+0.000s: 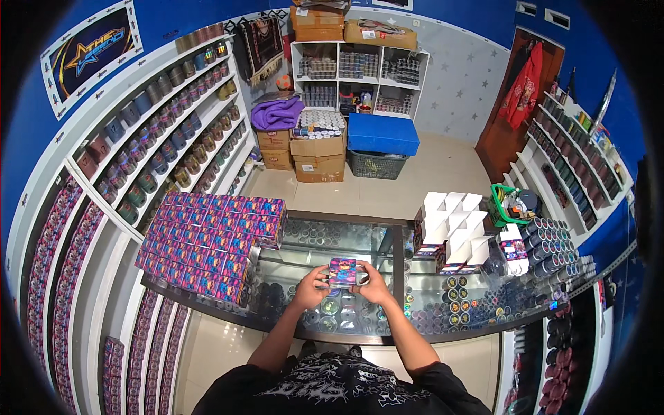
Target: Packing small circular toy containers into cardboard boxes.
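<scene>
A small printed box (343, 272), purple and blue, is held between my two hands above the glass counter. My left hand (312, 288) grips its left side with curled fingers. On the opposite side, my right hand (373, 282) has its fingers around the box's right edge. Only the box's top face shows clearly; the fingertips beneath are partly hidden. To the left, a large block of matching closed boxes (207, 242) covers that end of the counter. Several open boxes with raised white flaps (453, 232) stand to the right.
Under the glass counter top (311, 245) sit many round containers. Stacked dark cans (550, 245) and a green basket (508, 204) occupy the right end. Shelves of cans (159, 131) line the left wall. Beyond the counter are cardboard boxes (318, 162) and a blue lidded bin (382, 133).
</scene>
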A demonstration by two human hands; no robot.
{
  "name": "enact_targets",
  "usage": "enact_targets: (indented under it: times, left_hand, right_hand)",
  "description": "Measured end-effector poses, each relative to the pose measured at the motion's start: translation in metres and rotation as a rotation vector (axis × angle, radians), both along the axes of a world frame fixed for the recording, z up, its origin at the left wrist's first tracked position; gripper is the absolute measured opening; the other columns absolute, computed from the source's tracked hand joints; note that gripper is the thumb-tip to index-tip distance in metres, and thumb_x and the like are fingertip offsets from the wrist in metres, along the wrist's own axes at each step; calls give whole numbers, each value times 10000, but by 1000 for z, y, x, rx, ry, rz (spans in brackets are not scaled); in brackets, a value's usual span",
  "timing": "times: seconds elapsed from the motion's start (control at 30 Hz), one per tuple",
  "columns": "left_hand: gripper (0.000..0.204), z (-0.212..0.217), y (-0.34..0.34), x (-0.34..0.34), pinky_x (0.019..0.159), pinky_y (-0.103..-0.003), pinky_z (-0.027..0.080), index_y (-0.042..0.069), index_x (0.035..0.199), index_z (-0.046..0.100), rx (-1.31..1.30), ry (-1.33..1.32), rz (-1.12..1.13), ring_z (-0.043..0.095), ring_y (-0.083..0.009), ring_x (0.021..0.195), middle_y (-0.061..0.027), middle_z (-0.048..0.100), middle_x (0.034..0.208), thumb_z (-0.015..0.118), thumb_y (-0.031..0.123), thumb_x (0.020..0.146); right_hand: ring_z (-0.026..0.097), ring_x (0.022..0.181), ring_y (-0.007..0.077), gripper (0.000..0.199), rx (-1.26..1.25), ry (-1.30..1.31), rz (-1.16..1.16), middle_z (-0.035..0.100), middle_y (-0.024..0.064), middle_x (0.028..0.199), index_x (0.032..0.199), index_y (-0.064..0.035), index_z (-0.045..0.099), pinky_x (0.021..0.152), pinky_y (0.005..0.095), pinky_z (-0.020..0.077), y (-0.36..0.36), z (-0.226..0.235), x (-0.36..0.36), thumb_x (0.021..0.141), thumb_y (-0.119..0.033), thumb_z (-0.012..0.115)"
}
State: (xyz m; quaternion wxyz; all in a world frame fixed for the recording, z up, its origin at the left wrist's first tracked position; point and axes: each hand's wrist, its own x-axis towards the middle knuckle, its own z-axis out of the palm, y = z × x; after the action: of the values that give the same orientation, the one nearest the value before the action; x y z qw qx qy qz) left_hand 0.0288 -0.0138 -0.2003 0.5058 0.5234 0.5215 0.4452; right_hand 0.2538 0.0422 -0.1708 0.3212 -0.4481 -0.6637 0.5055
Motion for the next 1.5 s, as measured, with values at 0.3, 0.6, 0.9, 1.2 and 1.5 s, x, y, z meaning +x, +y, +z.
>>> enact_targets:
  times: [0.3,0.6,0.9,1.2,1.5]
  left_hand:
    - [891,22,8,-7,735,-297,551,57,1435,368,-88,-100,-38,646,-166,881,-105,544,1208,799,-59,663]
    - [789,65,-8,-43,883,-345,549,4,1354,429,-19,-249,-154,526,-190,1141,-98,513,1300,816,-35,668]
    - [722,106,-22,-117,905,-343,494,-4,1333,467,150,-129,-100,570,-194,1127,-104,598,1205,835,95,721]
    - [667,140,-22,-157,958,-347,470,-23,1330,441,130,-310,-173,573,-200,1126,-127,585,1222,787,78,769]
    - [596,138,-16,-140,990,-327,449,-26,1383,424,160,-317,-191,541,-187,1184,-132,543,1319,697,75,863]
  right_hand:
    - [538,950,141,787,20,74,31,614,39,1152,1280,-130,527,788,295,468,-6,6,-2,564,-37,840]
    - [520,1051,190,784,-51,166,92,602,1,1190,1282,-137,515,878,351,462,-25,61,-21,578,-57,851]
    - [568,1031,151,714,-8,225,20,635,45,1097,1277,-77,579,855,313,470,-43,104,-96,613,-42,839]
    - [604,859,111,668,-36,452,0,658,47,994,1273,-17,561,756,256,494,-53,98,-141,661,-12,828]
    - [585,1110,214,722,-73,562,68,587,138,1244,1328,36,466,932,346,500,-40,111,-128,674,73,770]
